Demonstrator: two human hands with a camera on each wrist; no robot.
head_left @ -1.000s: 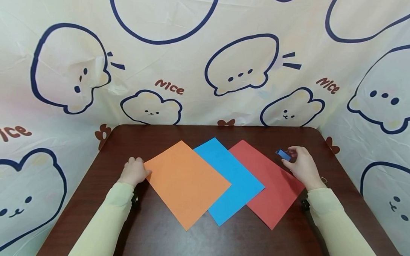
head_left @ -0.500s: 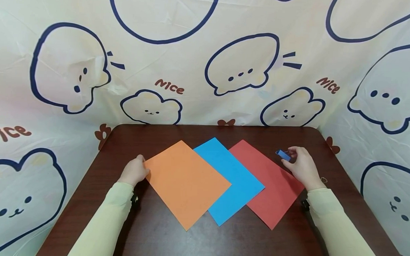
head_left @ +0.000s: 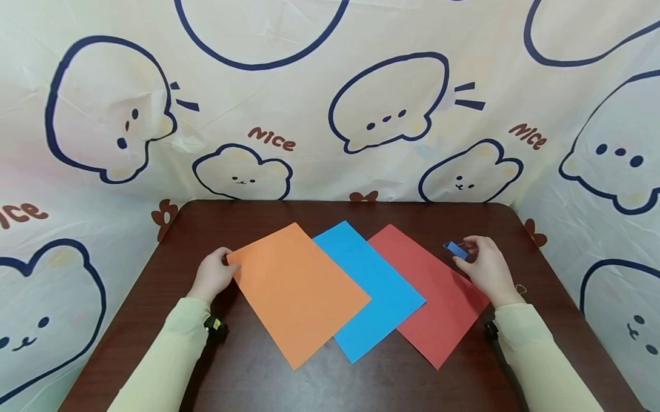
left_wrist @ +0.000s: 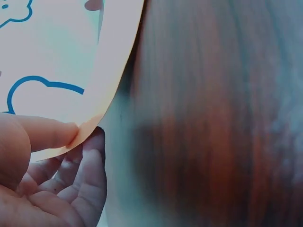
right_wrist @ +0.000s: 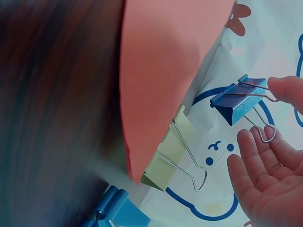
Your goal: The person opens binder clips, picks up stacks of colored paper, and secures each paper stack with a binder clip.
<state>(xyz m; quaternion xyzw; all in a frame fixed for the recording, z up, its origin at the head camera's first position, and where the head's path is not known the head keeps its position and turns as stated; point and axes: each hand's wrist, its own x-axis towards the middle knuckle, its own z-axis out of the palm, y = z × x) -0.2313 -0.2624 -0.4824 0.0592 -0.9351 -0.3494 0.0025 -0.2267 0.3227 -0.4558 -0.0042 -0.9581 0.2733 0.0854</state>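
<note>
In the head view my left hand [head_left: 213, 274] pinches the left corner of an orange sheet of paper [head_left: 299, 296] between thumb and fingers. The left wrist view shows that corner bent upward, thumb [left_wrist: 52, 132] above it and fingers below. My right hand [head_left: 490, 266] holds a blue binder clip [right_wrist: 241, 97] by its wire handles, thumb on one and fingertips at the other. A blue sheet [head_left: 384, 293] shows partly under the orange one. Beyond it lies a red sheet [head_left: 446, 307], its right corner near my right wrist.
The right wrist view shows a pale yellow binder clip [right_wrist: 168, 153] at the red sheet's corner and another blue clip [right_wrist: 122, 210] below it. The dark brown table [head_left: 411, 394] is bordered by a cartoon-printed cloth [head_left: 311, 108] behind and at both sides.
My left hand has drawn slightly left and up, raising the orange sheet's left corner; its near tip shifted left a little. My right hand and the binder clip stay in place.
</note>
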